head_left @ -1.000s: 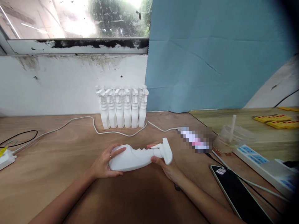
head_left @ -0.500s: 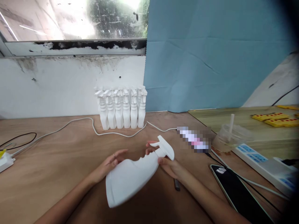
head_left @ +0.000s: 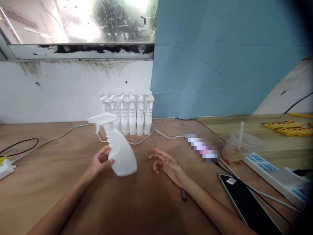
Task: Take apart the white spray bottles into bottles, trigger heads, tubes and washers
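— What lay nearest the person?

— A dark pen on the wooden worktop, just beside the right forearm. To its right a black phone lay flat, with thin cables running past it.

— And the hands?

— The left hand was closed around a white spray bottle, fingers behind its waist and thumb on the front, with a ring showing on one finger. The right hand held nothing. It was spread loosely, palm turned partly up, low over the worktop and apart from the bottle.

— How did the bottle sit?

— It was tilted, left of centre on the worktop. Its base was down towards the person and to the right, and its trigger head was up and pointing left. I could not tell whether the base touched the wood.

— What was further out?

— On the right was a white power strip with blue sockets, and beyond it a clear plastic cup with a straw. Behind the held bottle a row of spray bottles stood upright against the wall, all white, touching one another. A white cable curled along the worktop in front of them.

— And at the very back?

— A creased blue sheet hung on the right. On the left was a grimy window above the stained wall.
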A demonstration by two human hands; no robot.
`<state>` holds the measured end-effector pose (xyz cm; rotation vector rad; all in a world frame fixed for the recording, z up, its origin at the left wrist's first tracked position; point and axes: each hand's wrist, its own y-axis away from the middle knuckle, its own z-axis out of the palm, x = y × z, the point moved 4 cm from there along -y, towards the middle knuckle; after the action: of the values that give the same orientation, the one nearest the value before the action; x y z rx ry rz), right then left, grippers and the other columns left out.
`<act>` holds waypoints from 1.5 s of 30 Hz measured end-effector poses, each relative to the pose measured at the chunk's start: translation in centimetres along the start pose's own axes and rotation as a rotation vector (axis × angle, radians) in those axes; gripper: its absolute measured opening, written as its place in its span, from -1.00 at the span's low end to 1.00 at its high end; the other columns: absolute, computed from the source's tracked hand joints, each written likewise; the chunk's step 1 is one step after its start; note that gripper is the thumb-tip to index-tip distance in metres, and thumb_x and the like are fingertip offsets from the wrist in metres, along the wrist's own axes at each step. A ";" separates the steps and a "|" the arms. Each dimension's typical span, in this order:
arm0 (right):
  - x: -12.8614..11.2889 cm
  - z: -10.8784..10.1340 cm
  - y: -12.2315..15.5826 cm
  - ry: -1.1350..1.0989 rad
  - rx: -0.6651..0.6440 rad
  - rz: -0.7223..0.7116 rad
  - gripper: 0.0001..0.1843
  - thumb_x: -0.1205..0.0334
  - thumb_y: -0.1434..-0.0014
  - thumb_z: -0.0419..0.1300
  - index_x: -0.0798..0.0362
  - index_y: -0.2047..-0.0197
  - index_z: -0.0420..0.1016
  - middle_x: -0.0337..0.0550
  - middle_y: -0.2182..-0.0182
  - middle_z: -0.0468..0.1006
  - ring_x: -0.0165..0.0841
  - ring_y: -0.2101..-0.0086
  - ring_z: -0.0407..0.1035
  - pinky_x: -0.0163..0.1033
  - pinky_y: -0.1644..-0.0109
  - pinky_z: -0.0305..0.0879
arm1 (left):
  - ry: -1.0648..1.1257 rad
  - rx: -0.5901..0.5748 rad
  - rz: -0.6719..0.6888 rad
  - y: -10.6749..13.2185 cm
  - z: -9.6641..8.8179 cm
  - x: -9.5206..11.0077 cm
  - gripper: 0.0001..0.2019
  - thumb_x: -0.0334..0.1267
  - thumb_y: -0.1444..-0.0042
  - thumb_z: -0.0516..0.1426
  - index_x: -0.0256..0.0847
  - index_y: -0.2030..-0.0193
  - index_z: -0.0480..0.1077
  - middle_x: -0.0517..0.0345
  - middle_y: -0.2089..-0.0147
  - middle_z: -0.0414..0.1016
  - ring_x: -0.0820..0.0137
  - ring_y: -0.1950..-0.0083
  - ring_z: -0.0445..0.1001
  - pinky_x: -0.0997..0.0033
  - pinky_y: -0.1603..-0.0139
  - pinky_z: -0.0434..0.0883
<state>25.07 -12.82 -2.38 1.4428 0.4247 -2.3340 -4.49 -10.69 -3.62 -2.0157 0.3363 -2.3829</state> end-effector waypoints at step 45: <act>-3.5 -7.3 0.2 0.615 0.489 -0.309 -0.72 -0.01 -0.11 0.20 0.03 0.25 0.52 -0.18 0.39 0.52 -0.35 0.44 0.34 -0.27 0.37 0.24 | -0.350 0.711 0.442 -4.8 -7.4 0.3 -0.56 -0.10 -0.12 0.13 -0.19 -0.10 0.21 -0.08 -0.15 0.29 0.28 -0.11 0.37 0.26 -0.13 0.33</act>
<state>32.31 -9.31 -2.40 2.5069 0.2457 -2.2715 -11.10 -4.90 -3.62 -1.7242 -0.0694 -1.5424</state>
